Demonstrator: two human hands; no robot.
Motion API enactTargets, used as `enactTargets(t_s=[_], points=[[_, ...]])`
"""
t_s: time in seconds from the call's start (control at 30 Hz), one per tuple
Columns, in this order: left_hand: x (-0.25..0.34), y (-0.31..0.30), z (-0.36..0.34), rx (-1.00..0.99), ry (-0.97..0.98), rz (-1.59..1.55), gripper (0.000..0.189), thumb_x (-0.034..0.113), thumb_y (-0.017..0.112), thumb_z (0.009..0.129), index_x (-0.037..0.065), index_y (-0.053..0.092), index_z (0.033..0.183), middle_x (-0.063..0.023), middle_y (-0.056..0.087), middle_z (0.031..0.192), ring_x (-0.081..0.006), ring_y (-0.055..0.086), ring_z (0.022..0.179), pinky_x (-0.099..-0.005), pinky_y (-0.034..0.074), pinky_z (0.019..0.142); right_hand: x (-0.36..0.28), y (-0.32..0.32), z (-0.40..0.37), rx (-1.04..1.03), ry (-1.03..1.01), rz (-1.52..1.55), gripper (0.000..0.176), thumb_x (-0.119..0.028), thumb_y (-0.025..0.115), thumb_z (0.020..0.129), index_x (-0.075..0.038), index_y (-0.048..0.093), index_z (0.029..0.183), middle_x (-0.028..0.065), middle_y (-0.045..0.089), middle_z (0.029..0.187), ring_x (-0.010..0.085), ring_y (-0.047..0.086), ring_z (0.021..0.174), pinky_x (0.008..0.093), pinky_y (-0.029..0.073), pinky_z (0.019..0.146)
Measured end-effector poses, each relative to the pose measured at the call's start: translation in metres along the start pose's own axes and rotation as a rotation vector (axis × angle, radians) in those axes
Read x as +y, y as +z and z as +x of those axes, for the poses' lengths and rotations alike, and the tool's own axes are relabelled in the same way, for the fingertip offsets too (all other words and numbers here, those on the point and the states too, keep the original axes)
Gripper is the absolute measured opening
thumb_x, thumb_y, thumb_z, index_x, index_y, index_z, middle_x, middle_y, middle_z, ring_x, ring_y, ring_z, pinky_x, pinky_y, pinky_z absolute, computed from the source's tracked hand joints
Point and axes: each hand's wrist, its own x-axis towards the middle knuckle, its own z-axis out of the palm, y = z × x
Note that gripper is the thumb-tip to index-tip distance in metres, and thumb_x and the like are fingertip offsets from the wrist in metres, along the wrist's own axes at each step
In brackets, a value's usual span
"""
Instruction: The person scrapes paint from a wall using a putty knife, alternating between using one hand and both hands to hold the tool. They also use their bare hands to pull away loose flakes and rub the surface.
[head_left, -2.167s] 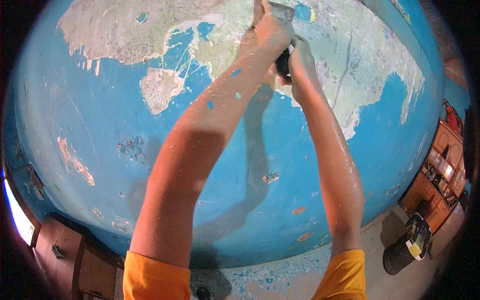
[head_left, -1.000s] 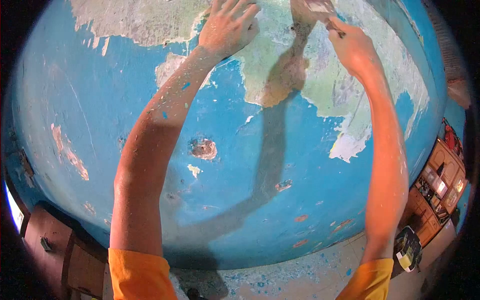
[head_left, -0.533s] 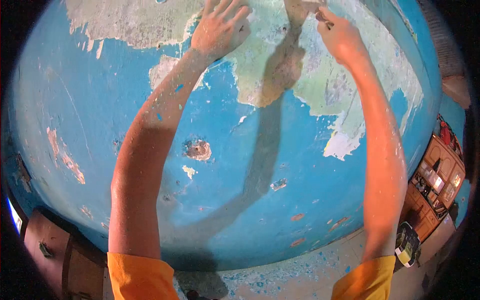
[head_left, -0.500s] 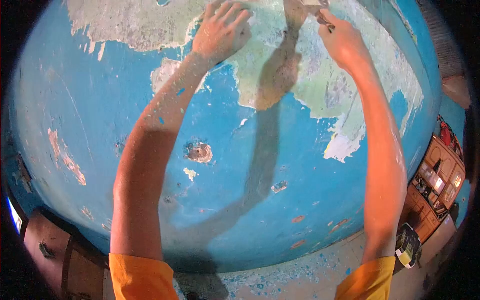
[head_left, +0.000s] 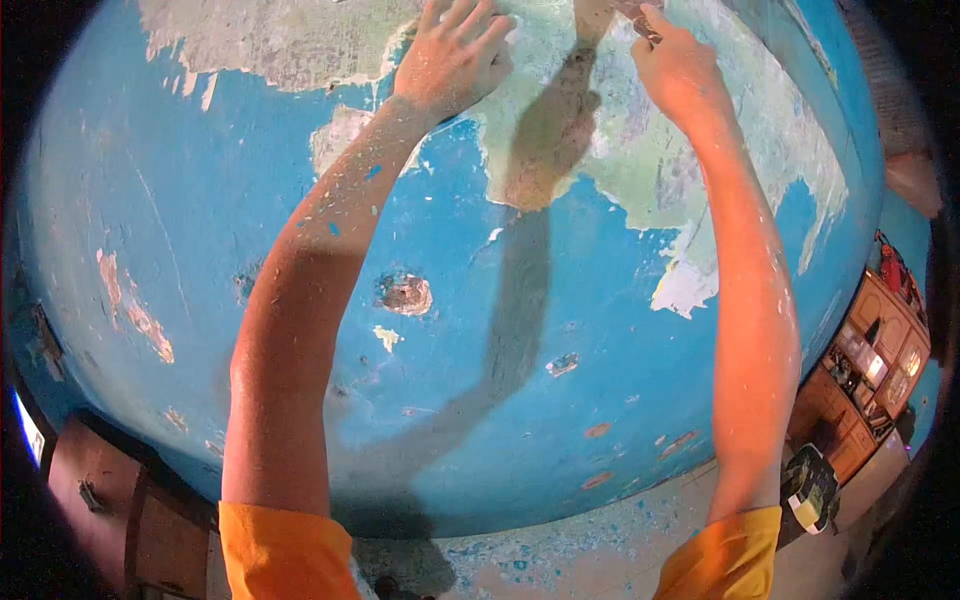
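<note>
Before me stands a wall [head_left: 220, 200] of blue paint, with large pale patches where the paint is gone. My left hand [head_left: 455, 60] lies against the upper wall over a bare patch, fingers stretched out and holding nothing. Farther right, my right hand [head_left: 680, 75] is closed round the handle of a scraper [head_left: 642, 18], near the top edge of the view. The scraper's blade is mostly cut off above. Paint flakes stick to my left forearm [head_left: 340, 215], and whitish marks run along my right forearm [head_left: 755, 260].
Paint chips [head_left: 560, 555] litter the floor at the wall's foot. A brown wooden cabinet [head_left: 850, 400] stands to the right, with a dark and pale object [head_left: 812, 490] beside it. Dark brown furniture [head_left: 95, 490] sits at lower left. Shadows of my arm cross the wall.
My right hand has moved slightly up and left with the scraper, whose blade has mostly left the view. My left hand stays on the wall, shifted slightly right in the picture.
</note>
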Motion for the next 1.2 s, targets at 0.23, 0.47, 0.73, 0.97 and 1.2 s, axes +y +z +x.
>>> enactTargets(t_s=[0.23,0.47,0.73,0.97,1.2], points=[[0.002,-0.002,-0.004,-0.033,-0.012,0.0,0.023,0.016,0.063,0.08,0.01,0.057,0.101,-0.0038,0.06,0.108,-0.0245,0.057,0.103,-0.0435,0.04,0.095,-0.002,-0.01,-0.009,-0.172,0.142,-0.008,0.043,-0.025,0.046,0.089,-0.012,0.052,0.129,0.0182,0.061,0.121,0.0433,0.055,0.112,0.0502,0.045,0.096],[0.005,-0.002,-0.002,-0.056,-0.048,0.027,0.024,0.015,0.063,0.08,0.011,0.057,0.102,-0.0035,0.059,0.11,-0.025,0.056,0.105,-0.044,0.038,0.098,0.0,0.019,0.01,-0.042,0.056,-0.015,0.045,-0.028,0.048,0.089,-0.016,0.052,0.132,0.0201,0.064,0.115,0.0418,0.059,0.106,0.0485,0.048,0.093],[0.004,-0.002,-0.003,-0.068,-0.03,0.045,0.022,0.016,0.062,0.08,0.011,0.058,0.102,-0.0034,0.059,0.11,-0.0249,0.056,0.105,-0.044,0.037,0.098,0.046,0.073,0.018,0.535,-0.204,-0.937,0.044,-0.016,0.05,0.089,-0.007,0.051,0.132,0.0271,0.064,0.104,0.041,0.064,0.093,0.0499,0.051,0.08],[-0.001,-0.003,-0.006,-0.053,-0.022,0.039,0.021,0.014,0.06,0.08,0.011,0.058,0.101,-0.0046,0.059,0.105,-0.0245,0.057,0.104,-0.045,0.037,0.1,0.0,0.006,-0.01,-0.072,0.084,0.032,0.043,-0.026,0.048,0.089,-0.015,0.053,0.13,0.0212,0.065,0.11,0.0427,0.061,0.103,0.0491,0.048,0.091],[0.005,-0.001,-0.003,-0.036,-0.026,-0.026,0.02,0.012,0.061,0.079,0.01,0.057,0.099,-0.0038,0.061,0.106,-0.0238,0.058,0.102,-0.0444,0.038,0.1,0.014,0.007,0.001,-0.052,0.057,0.005,0.049,-0.027,0.049,0.09,-0.021,0.047,0.138,0.0201,0.065,0.109,0.0417,0.06,0.104,0.0491,0.047,0.093]])
